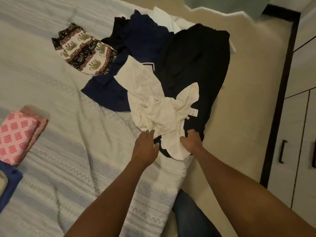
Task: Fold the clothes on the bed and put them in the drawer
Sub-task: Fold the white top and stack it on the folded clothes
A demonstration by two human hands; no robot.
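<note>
Clothes lie heaped on the far right part of the bed [51, 100], close to its right edge. Nearest in the heap is a crumpled white garment [153, 103], its care label [193, 112] showing on the right side. It rests partly on a large black garment [196, 57] that spreads along the bed's right edge, and partly on a navy garment [143, 33] that reaches left and far. An elephant-print piece [82, 48] lies flat just left of the navy one, touching it. More white cloth [164, 17] shows at the far end of the heap.

The right hand [192, 141] grips the near edge of the white garment, fingers curled into the fabric. The left hand [146, 146] is just beside it to the left, held wide with fingers nearly straight, fingertips touching the same near edge.

Well apart, at the left edge of the bed, sits a folded pink patterned stack [15, 134], with a blue cloth [8, 183] just nearer than it.

Right of the bed, across a strip of floor [248, 82], stands a pale cabinet [301, 100] with a dark handle [282, 151]; its fronts are closed, and I cannot tell which is a drawer.
</note>
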